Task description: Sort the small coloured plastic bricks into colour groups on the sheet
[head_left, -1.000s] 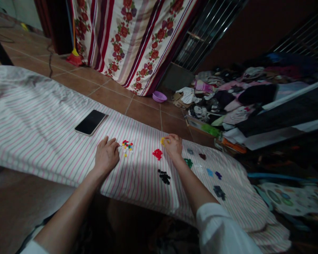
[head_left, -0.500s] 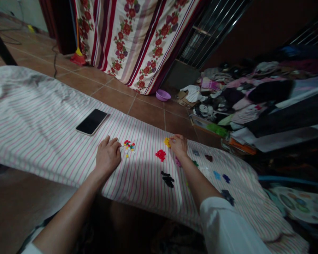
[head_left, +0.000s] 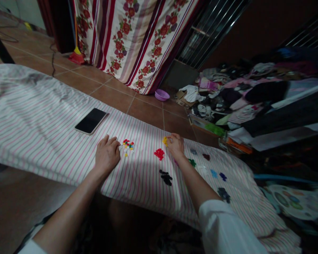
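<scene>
My left hand rests on the striped cloth with its fingers stretched out, holding nothing. Right beside its fingertips lies a small mixed pile of red, yellow, green and white pieces. My right hand is closed, thumb and fingertips together at the edge of a pile of small yellow pieces. Whatever is between those fingertips is too small to make out. Nearer to me are a red pile and a black pile. A pink pile is partly covered by my right wrist.
Several more piles, including green, light blue and dark blue, lie right of my forearm. A phone lies on the striped cloth at left. Beyond are a purple basin and heaped clothes.
The whole view has shifted slightly. My right hand remains at the yellow pile with its fingers a little differently placed. My left hand stays beside the mixed pile.
</scene>
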